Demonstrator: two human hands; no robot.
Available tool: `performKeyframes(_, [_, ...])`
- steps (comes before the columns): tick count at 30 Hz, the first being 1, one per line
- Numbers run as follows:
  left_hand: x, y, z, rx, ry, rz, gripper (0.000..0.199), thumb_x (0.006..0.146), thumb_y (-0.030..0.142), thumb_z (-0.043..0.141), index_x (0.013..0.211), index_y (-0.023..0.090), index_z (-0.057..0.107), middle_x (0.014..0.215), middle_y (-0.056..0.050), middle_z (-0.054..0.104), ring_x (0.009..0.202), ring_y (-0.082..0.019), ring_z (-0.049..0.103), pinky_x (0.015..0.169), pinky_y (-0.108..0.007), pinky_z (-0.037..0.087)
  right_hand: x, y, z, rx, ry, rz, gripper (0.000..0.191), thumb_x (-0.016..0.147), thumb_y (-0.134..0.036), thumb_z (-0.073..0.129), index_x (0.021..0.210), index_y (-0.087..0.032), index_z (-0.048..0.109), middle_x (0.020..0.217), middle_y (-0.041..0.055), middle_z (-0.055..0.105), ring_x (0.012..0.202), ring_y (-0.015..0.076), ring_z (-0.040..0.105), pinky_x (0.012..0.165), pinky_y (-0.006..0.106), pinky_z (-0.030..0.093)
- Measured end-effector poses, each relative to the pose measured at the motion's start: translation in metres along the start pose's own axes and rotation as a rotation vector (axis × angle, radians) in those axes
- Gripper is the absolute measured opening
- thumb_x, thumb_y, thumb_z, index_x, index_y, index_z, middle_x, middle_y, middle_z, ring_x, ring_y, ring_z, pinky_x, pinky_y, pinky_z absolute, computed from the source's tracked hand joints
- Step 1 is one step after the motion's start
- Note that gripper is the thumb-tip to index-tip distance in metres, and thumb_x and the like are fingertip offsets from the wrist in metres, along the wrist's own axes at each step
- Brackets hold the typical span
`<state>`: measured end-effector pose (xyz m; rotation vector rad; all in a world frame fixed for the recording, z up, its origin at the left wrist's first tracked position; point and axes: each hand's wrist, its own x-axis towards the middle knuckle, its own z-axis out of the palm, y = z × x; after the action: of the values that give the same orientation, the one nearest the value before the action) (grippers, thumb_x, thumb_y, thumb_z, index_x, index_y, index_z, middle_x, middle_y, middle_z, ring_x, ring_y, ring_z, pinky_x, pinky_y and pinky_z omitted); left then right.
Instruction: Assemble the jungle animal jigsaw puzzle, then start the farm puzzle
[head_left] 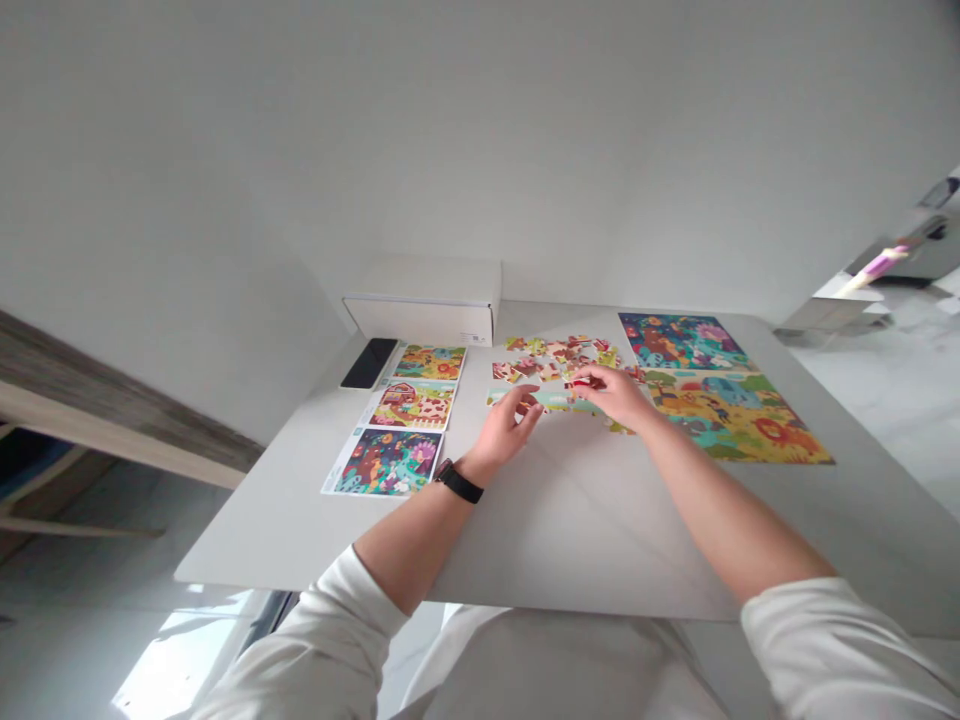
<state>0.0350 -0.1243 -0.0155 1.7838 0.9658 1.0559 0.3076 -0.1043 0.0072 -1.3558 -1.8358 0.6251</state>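
Note:
Loose jigsaw puzzle pieces (556,352) in red, pink and green lie in a heap on the white table. In front of them runs a pale blue and green joined puzzle strip (555,398). My right hand (616,394) pinches a red puzzle piece (583,382) just above the strip, its far side hidden by my fingers. At the strip's left end is my left hand (507,428), fingers curved and apart from the thumb, with nothing visible between them. A black watch (459,482) is on the left wrist.
Three picture sheets (411,404) lie at left beside a black phone (369,363). Behind them a white box (424,305) stands against the wall. At right lie two assembled puzzles, a dark one (681,341) and a yellow one (739,420). The table's front edge is near my body.

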Motion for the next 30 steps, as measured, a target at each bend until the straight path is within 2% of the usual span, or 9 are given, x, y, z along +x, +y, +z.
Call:
performKeyframes(2, [0.000,0.002,0.002,-0.068,-0.030,-0.057,0.049,0.102,0.058,0.071,0.134,0.022,0.067,0.111,-0.009,0.075,0.085,-0.018,0.071,0.048,-0.019,0.052,-0.021,-0.005,0.006,0.112,-0.010,0.051,0.041,0.095,-0.051,0.075,0.129,-0.029,0.074,0.103,0.0036,0.081,0.084,0.0234,0.074,0.079,0.037,0.061])
performKeyframes(4, [-0.001,0.006,0.005,-0.126,-0.073,-0.099,0.051,0.097,0.063,0.075,0.125,0.021,0.069,0.111,-0.009,0.073,0.083,-0.017,0.072,0.044,-0.019,0.051,-0.036,-0.009,0.015,0.235,-0.032,0.103,0.053,0.093,-0.053,0.076,0.140,-0.029,0.068,0.095,0.0014,0.077,0.079,0.0225,0.073,0.075,0.036,0.060])
performKeyframes(9, [-0.005,0.015,0.013,-0.260,-0.244,-0.212,0.055,0.091,0.069,0.081,0.107,0.019,0.067,0.093,-0.005,0.072,0.066,-0.014,0.069,0.042,-0.021,0.053,-0.053,-0.016,0.034,0.338,-0.125,0.125,0.056,0.092,-0.055,0.079,0.140,-0.028,0.067,0.087,-0.0008,0.072,0.076,0.0214,0.071,0.070,0.033,0.056])
performKeyframes(12, [-0.005,0.016,0.012,-0.266,-0.255,-0.236,0.055,0.090,0.070,0.083,0.099,0.019,0.065,0.086,-0.005,0.073,0.061,-0.012,0.067,0.044,-0.020,0.053,-0.055,-0.018,0.039,0.340,-0.108,0.107,0.056,0.094,-0.057,0.078,0.141,-0.029,0.066,0.093,0.0007,0.074,0.078,0.0211,0.069,0.074,0.034,0.057])
performKeyframes(15, [-0.003,0.017,0.007,-0.293,-0.185,-0.261,0.055,0.090,0.070,0.083,0.100,0.018,0.065,0.089,-0.006,0.077,0.060,-0.011,0.067,0.046,-0.021,0.053,-0.053,-0.019,0.040,0.348,-0.040,0.126,0.053,0.095,-0.063,0.078,0.133,-0.029,0.069,0.104,0.0035,0.078,0.089,0.0227,0.072,0.082,0.036,0.059])
performKeyframes(18, [-0.001,0.018,0.002,-0.344,-0.117,-0.298,0.057,0.086,0.070,0.085,0.100,0.019,0.065,0.098,-0.007,0.080,0.062,-0.011,0.067,0.046,-0.020,0.052,-0.052,-0.019,0.041,0.438,-0.025,0.157,0.050,0.092,-0.071,0.077,0.113,-0.027,0.070,0.106,0.0047,0.079,0.096,0.0244,0.073,0.087,0.036,0.059])
performKeyframes(22, [-0.002,0.021,0.000,-0.366,-0.151,-0.321,0.057,0.084,0.069,0.087,0.101,0.019,0.066,0.104,-0.008,0.081,0.063,-0.010,0.068,0.047,-0.019,0.052,-0.052,-0.022,0.042,0.530,-0.018,0.160,0.050,0.092,-0.075,0.075,0.100,-0.026,0.070,0.096,0.0025,0.076,0.091,0.0229,0.070,0.085,0.035,0.056])
performKeyframes(26, [-0.003,0.024,0.003,-0.347,-0.176,-0.312,0.056,0.086,0.070,0.084,0.099,0.018,0.066,0.104,-0.008,0.081,0.062,-0.010,0.067,0.046,-0.019,0.052,-0.053,-0.023,0.043,0.515,0.014,0.151,0.050,0.096,-0.074,0.071,0.092,-0.025,0.071,0.083,0.0004,0.071,0.083,0.0213,0.065,0.079,0.034,0.050])
performKeyframes(30, [-0.003,0.023,0.005,-0.316,-0.129,-0.284,0.057,0.088,0.073,0.082,0.100,0.019,0.067,0.091,-0.003,0.075,0.054,-0.008,0.062,0.042,-0.020,0.049,-0.053,-0.024,0.043,0.492,0.026,0.170,0.049,0.094,-0.073,0.073,0.091,-0.024,0.073,0.083,0.0009,0.073,0.081,0.0218,0.065,0.078,0.034,0.050])
